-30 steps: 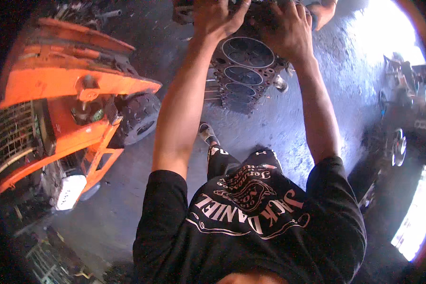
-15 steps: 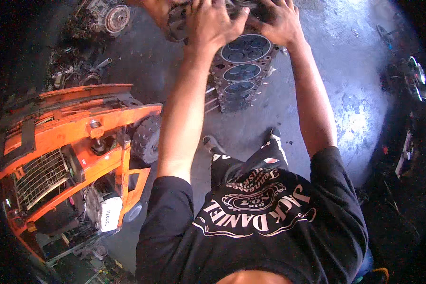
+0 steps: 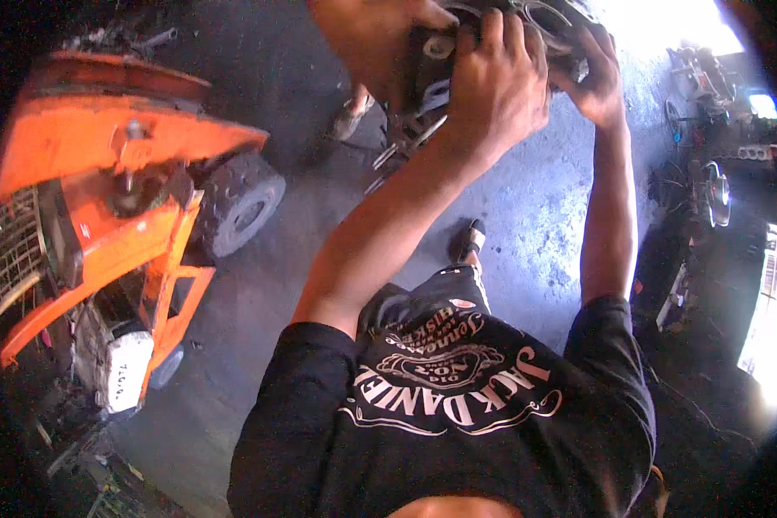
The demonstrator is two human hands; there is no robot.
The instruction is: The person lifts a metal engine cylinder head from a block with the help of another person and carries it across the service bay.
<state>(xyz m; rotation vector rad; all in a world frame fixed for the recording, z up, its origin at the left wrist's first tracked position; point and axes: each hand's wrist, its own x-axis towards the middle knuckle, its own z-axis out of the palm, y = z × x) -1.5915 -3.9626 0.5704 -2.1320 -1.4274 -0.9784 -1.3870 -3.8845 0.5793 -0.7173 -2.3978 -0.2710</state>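
Note:
A dark, greasy metal engine part (image 3: 438, 47) with round openings lies at the top edge of the view, partly cut off. My left hand (image 3: 502, 85) is on it, fingers bent over its near side. To the right, my right hand (image 3: 594, 79) is closed around the part's right end, thumb toward the middle. Their fingertips are partly hidden against the dark metal. Another person's hand (image 3: 427, 12) reaches in from the upper left and touches the same part.
An orange forklift (image 3: 173, 129) with a black tyre (image 3: 249, 205) stands at the left. The other person's foot (image 3: 352, 117) is on the grey floor (image 3: 527, 233) beyond my left forearm. Machine parts (image 3: 708, 78) and a round shiny piece (image 3: 716, 194) lie along the right side.
My view has swung to the right, so the forklift sits farther left. Both hands have shifted right with the part. The row of round chambers seen beneath them is now mostly out of sight.

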